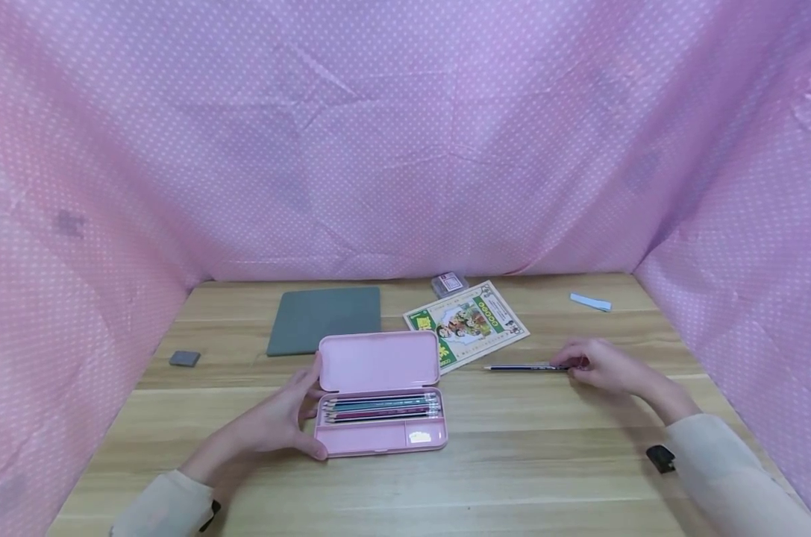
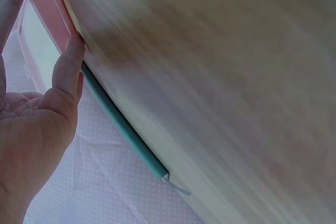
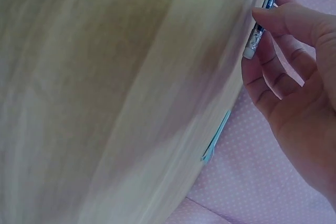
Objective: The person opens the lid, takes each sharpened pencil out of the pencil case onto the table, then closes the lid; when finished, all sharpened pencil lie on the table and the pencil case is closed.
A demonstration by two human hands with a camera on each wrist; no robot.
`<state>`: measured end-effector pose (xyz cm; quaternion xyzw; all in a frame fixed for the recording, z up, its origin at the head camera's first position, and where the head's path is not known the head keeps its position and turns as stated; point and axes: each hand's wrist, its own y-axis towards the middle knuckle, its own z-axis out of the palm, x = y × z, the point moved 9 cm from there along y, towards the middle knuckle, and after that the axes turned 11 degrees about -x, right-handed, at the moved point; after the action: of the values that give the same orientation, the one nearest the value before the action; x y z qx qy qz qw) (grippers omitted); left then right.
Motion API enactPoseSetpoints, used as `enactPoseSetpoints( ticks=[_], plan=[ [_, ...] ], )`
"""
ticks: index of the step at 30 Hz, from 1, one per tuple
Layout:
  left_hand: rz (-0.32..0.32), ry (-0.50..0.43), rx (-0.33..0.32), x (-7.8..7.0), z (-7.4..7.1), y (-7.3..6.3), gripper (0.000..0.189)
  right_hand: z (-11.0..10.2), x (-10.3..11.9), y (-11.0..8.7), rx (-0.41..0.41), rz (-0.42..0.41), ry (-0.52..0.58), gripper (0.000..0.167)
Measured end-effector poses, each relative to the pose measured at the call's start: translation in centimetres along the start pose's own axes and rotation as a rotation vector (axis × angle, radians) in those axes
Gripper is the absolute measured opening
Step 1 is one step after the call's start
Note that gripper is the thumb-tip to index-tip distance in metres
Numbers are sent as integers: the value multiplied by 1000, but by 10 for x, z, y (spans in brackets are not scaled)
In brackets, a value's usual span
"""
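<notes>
A pink pencil case (image 1: 360,440) lies with its lid raised, several pencils (image 1: 381,408) lined up in its long compartment. My left hand (image 1: 277,421) holds the case by its left end, thumb at the front corner and fingers at the hinge side and lid edge. In the left wrist view the fingers touch the pink case (image 2: 50,3). Over to the right, my right hand (image 1: 600,365) pinches a dark striped pencil (image 1: 522,367) near its eraser end, the point facing left. The right wrist view shows thumb and fingers around the pencil (image 3: 255,38), its white eraser low.
Behind the case lie a green notebook (image 1: 327,321) and a picture-covered booklet (image 1: 472,324). A small clear box (image 1: 449,283) stands at the back edge. A grey eraser (image 1: 184,359) is far left, a light blue strip (image 1: 590,302) back right. Pink dotted cloth (image 1: 405,149) surrounds the table.
</notes>
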<state>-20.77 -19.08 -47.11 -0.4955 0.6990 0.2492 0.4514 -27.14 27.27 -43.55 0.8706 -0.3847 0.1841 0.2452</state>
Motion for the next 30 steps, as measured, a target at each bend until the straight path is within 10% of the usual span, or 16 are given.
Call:
enactPoseSetpoints(
  ticks=[30],
  plan=[
    [5, -4, 14, -1, -2, 3, 147, 7, -13, 0, 49, 92, -39, 27]
  ],
)
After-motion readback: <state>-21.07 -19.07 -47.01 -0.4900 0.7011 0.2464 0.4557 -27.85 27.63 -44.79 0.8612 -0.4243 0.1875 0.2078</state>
